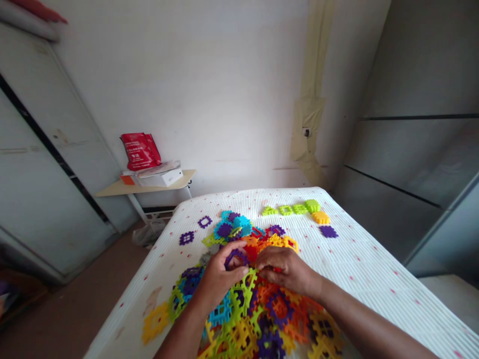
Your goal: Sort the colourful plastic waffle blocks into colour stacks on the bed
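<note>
My left hand [223,271] is curled round a purple open-framed plastic building piece [236,259], thumb and fingers at its edges. My right hand [283,267] is beside it, palm down with fingers bent and pressed together over the pile. Whatever those fingertips grip, if anything, is hidden; a bit of red shows beneath them. Below both hands spreads a heap of notched interlocking pieces in several colours, among them lime green pieces [243,294], orange pieces [297,319] and yellow pieces [243,339].
At the far right of the bed-like surface [359,284] stand lime pieces [299,209] in a row, with a yellow stack [321,217] and a purple piece [328,231]. Two purple frames [186,238] lie left. Beyond is a small table [149,188] with a red bag [140,151].
</note>
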Motion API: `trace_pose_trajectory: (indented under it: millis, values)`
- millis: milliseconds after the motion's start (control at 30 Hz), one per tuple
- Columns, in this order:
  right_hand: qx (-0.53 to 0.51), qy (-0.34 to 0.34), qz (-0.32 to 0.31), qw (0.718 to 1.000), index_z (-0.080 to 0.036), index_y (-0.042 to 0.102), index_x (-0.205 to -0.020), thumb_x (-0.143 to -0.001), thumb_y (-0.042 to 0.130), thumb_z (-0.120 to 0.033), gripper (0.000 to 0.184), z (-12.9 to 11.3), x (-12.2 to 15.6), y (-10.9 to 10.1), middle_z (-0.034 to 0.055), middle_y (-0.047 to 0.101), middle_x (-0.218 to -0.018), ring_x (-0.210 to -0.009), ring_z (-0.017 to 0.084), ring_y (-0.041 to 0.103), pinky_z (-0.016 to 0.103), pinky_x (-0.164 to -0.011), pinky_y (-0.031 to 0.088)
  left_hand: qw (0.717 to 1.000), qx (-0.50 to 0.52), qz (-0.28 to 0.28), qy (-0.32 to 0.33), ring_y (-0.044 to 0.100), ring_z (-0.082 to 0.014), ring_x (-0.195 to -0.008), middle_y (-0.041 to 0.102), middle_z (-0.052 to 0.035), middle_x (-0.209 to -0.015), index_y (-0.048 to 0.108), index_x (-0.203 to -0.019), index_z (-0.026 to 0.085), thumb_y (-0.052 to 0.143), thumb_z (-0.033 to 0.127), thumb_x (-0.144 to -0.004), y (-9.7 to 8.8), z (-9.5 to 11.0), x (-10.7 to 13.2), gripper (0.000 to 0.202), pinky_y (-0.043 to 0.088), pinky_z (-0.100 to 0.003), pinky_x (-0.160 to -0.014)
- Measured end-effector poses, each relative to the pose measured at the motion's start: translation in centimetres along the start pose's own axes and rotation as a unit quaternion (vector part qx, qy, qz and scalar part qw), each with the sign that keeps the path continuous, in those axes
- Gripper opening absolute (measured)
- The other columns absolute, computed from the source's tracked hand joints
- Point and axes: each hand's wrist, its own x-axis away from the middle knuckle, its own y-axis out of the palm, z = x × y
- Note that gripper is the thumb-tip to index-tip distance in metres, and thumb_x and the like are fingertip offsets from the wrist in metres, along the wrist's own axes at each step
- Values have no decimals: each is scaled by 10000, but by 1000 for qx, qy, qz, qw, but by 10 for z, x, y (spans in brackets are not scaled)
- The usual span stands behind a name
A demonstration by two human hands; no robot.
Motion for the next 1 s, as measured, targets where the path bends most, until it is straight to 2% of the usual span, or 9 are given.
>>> trace_pose_trajectory:
  millis: [167,300,400,467,567,733,800,867,1000]
  values:
    - [-48,30,-16,998,-175,637,-870,-836,555,-162,90,-3,3,5,36,659,-864,-795,108,605,234,-719,493,1000,1,-11,6,421,-78,-577,481,56,-646,572,-1138,161,642,243,-689,3,-6,0,462,349,-200,-541]
    - [-58,56,-9,997,-177,634,-801,-828,559,-196,82,5,5,-10,22,655,-794,-733,106,606,227,-680,484,999,-29,42,17,458,-90,-584,507,41,-664,595,-1105,164,626,271,-704,1,-6,1,416,378,-207,-542]
    - [22,132,107,985,-178,633,-784,-808,574,-240,89,31,12,-37,23,661,-767,-681,117,606,222,-623,468,992,-89,81,49,511,-107,-612,552,23,-692,626,-1062,184,598,256,-724,0,-4,6,346,427,-222,-571]
    - [127,199,196,952,-184,630,-740,-794,575,-265,112,54,22,-56,15,654,-712,-620,122,588,221,-580,442,983,-149,69,87,555,-120,-654,608,1,-762,647,-1026,207,581,210,-723,1,-4,11,309,466,-240,-615]
    - [268,289,221,892,-184,644,-726,-782,560,-246,119,86,40,-70,20,669,-723,-619,133,595,227,-600,419,953,-254,31,163,614,-145,-779,662,-24,-925,665,-986,243,552,127,-711,6,-8,19,319,506,-271,-721]
    - [392,414,128,812,-198,674,-852,-812,506,-212,172,113,58,-65,35,700,-874,-745,157,633,220,-624,393,862,-428,17,269,622,-200,-926,673,-38,-1002,667,-989,273,574,121,-697,11,-25,30,342,512,-342,-814]
    - [407,434,101,797,-207,670,-891,-814,503,-206,184,116,60,-63,36,701,-911,-782,162,635,219,-626,387,826,-475,25,304,613,-218,-949,664,-40,-1044,658,-1001,276,585,142,-702,9,-32,33,336,508,-378,-816]
    - [407,440,89,796,-213,665,-921,-799,520,-197,190,118,60,-63,36,700,-936,-800,164,634,218,-632,387,799,-499,34,332,598,-232,-989,650,-45,-1094,641,-1038,273,595,177,-719,5,-38,35,336,500,-400,-827]
    - [401,434,73,804,-214,660,-961,-798,516,-186,218,122,61,-64,34,688,-1012,-854,167,626,218,-668,397,779,-491,77,381,586,-218,-1003,642,-56,-1097,625,-1055,254,603,230,-763,-4,-43,39,294,486,-369,-834]
